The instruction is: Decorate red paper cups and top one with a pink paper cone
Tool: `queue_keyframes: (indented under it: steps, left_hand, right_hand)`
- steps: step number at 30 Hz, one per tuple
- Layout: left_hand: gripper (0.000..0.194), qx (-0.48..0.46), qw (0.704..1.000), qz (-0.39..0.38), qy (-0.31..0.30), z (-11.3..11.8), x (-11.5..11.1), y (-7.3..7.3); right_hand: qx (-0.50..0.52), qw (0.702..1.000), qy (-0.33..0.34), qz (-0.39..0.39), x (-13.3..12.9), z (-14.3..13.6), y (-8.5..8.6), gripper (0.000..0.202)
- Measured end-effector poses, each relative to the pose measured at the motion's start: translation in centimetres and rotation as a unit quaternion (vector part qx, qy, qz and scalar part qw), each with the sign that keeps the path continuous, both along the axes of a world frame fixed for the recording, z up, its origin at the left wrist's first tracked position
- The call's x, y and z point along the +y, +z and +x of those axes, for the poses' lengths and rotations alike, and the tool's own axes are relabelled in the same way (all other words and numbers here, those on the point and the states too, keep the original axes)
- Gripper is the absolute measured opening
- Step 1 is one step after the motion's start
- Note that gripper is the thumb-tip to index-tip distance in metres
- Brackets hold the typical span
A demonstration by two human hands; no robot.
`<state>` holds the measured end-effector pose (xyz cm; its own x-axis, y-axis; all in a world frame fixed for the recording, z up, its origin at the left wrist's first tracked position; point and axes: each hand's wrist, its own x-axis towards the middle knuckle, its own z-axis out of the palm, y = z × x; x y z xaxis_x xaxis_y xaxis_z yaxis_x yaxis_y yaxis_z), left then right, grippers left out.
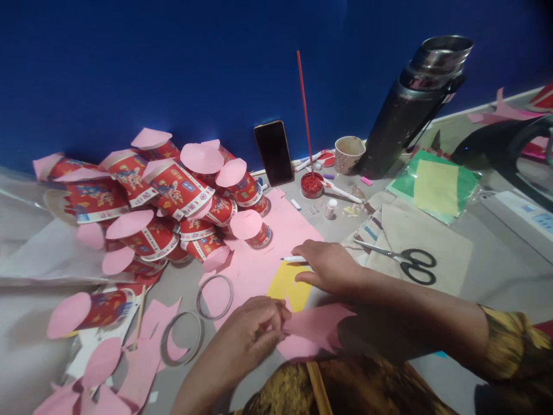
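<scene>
My left hand (259,325) has its fingers curled together at the left edge of a pink paper piece (317,328) with a jagged right end. My right hand (330,268) is above a yellow paper (283,279). A white pen (294,259) lies between its thumb and fingers, with the tip pointing left and the rear end hidden by the hand. Under the yellow paper spreads a large pink sheet (287,216). Black-handled scissors (401,259) rest on a beige cloth (451,253) to the right of my right hand.
Red printed paper cups (177,187) with pink paper discs are piled at left. Two tape rolls (197,297) (164,340) lie beside pink scraps (140,366). Behind stand a phone (274,153), red pot (311,185), paper cup (349,154) and tall black flask (401,109) before a blue wall.
</scene>
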<state>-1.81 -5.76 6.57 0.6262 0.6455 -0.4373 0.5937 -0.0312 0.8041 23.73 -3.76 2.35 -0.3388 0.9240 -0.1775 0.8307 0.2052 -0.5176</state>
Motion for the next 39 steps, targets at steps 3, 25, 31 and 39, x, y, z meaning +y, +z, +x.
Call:
queue_keyframes:
  steps: [3, 25, 31, 39]
  left_hand:
    - [0.018, -0.012, 1.000, -0.016, 0.006, -0.1, -0.1, -0.5]
    - [0.020, -0.038, 0.998, -0.034, 0.035, 0.2, -0.1, -0.7]
    - [0.016, -0.039, 0.999, -0.010, 0.025, 0.5, -0.4, 0.6]
    - [0.021, -0.055, 0.992, -0.054, 0.100, 0.6, -0.2, 1.3]
  right_hand:
    - [0.001, 1.000, 0.006, -0.031, -0.3, -0.7, -0.2, 0.033]
    - [-0.006, 0.999, -0.018, -0.027, -0.4, -1.0, 0.1, 0.018]
    - [0.078, 0.997, -0.020, -0.011, -0.3, -0.5, 0.2, 0.014]
    - [0.162, 0.975, -0.119, 0.097, 0.2, 1.9, -0.4, 0.013]
